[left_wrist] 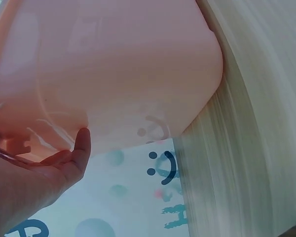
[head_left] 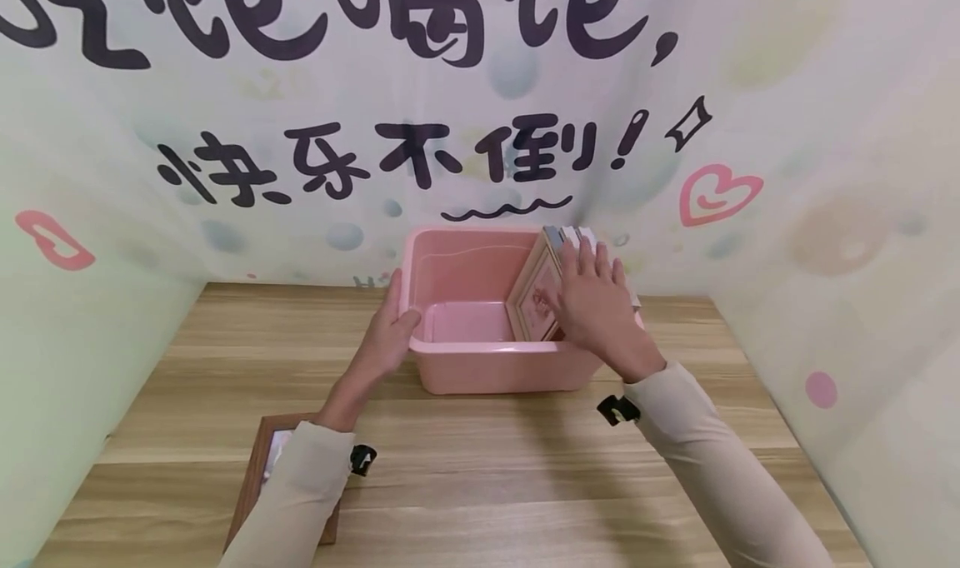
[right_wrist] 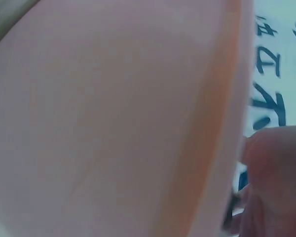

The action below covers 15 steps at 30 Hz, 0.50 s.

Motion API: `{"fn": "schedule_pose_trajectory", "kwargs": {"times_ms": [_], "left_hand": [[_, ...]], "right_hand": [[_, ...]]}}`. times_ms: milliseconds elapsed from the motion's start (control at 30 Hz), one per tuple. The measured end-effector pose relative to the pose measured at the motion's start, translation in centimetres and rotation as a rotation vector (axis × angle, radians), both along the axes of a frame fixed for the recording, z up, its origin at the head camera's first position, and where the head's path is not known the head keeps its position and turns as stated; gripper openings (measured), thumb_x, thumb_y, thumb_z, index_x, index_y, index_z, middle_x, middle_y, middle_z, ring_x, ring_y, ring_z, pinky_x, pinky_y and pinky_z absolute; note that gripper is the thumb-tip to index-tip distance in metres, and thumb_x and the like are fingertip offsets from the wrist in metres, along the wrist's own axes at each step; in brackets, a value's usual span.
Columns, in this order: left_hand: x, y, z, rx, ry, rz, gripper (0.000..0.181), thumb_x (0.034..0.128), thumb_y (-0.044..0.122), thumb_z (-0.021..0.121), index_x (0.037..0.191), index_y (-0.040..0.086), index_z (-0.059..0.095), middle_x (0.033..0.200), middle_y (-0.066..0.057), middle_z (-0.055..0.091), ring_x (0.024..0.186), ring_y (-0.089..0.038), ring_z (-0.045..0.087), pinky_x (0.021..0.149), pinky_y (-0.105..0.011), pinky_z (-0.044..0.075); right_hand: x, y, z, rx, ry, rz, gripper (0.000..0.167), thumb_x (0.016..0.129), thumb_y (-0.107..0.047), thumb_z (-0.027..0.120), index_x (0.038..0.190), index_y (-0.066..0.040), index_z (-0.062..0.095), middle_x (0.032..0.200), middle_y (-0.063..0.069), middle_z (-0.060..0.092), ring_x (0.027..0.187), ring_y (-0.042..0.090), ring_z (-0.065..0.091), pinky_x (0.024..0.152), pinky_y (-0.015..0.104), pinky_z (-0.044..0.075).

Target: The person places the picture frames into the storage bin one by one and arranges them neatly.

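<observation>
A pink plastic storage bin (head_left: 495, 370) stands on the wooden table against the back wall. At its left rim my left hand (head_left: 386, 331) grips, thumb over the edge and fingers along the outside; the left wrist view shows those fingers (left_wrist: 81, 148) against the bin's outer wall. Several picture frames (head_left: 538, 296) lean together at the right end inside the bin. Over them my right hand (head_left: 596, 301) lies with its fingers straight, touching the frames' top edges. In the right wrist view the bin's wall (right_wrist: 113, 108) hides most of the frames.
A brown wooden picture frame (head_left: 251, 485) lies on the table (head_left: 480, 476) at the front left, partly covered by my left sleeve. White printed fabric walls (head_left: 337, 160) close off the back and both sides.
</observation>
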<state>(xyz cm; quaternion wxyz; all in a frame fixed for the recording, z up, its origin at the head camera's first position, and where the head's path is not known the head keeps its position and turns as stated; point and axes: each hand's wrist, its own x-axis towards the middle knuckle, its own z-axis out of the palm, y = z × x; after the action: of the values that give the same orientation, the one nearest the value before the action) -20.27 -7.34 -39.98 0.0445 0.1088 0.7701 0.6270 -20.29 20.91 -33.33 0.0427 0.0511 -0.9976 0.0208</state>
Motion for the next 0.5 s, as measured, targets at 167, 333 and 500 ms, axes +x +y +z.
{"fn": "schedule_pose_trajectory", "kwargs": {"times_ms": [167, 333, 500], "left_hand": [[0.2, -0.5, 0.1, -0.068, -0.004, 0.000, 0.068, 0.1031, 0.015, 0.033, 0.160, 0.015, -0.004, 0.167, -0.009, 0.006, 0.150, -0.033, 0.018, 0.120, -0.051, 0.021], [1.3, -2.1, 0.5, -0.207, -0.017, 0.013, 0.062, 0.1074, 0.040, 0.018, 0.160, 0.013, 0.000, 0.167, -0.008, 0.005, 0.153, -0.029, 0.006, 0.123, -0.052, 0.008], [2.3, -4.3, 0.5, -0.383, 0.027, 0.081, 0.067, 0.1066, 0.044, 0.024, 0.158, 0.002, 0.017, 0.161, -0.024, 0.020, 0.148, -0.043, 0.020, 0.118, -0.062, 0.019]], "right_hand": [[0.8, 2.9, -0.3, -0.157, 0.036, -0.019, 0.079, 0.102, -0.054, 0.034, 0.156, 0.001, 0.017, 0.160, 0.031, 0.015, 0.145, 0.051, 0.016, 0.116, 0.066, 0.018], [1.7, 4.9, -1.2, -0.262, 0.002, -0.028, 0.077, 0.102, -0.053, 0.036, 0.156, 0.001, 0.020, 0.157, 0.031, 0.020, 0.134, 0.049, 0.037, 0.106, 0.065, 0.037], [2.1, 5.8, -1.9, -0.346, 0.020, -0.039, 0.077, 0.102, -0.057, 0.031, 0.157, -0.005, 0.019, 0.159, 0.029, 0.018, 0.121, 0.051, 0.048, 0.096, 0.066, 0.045]]}}
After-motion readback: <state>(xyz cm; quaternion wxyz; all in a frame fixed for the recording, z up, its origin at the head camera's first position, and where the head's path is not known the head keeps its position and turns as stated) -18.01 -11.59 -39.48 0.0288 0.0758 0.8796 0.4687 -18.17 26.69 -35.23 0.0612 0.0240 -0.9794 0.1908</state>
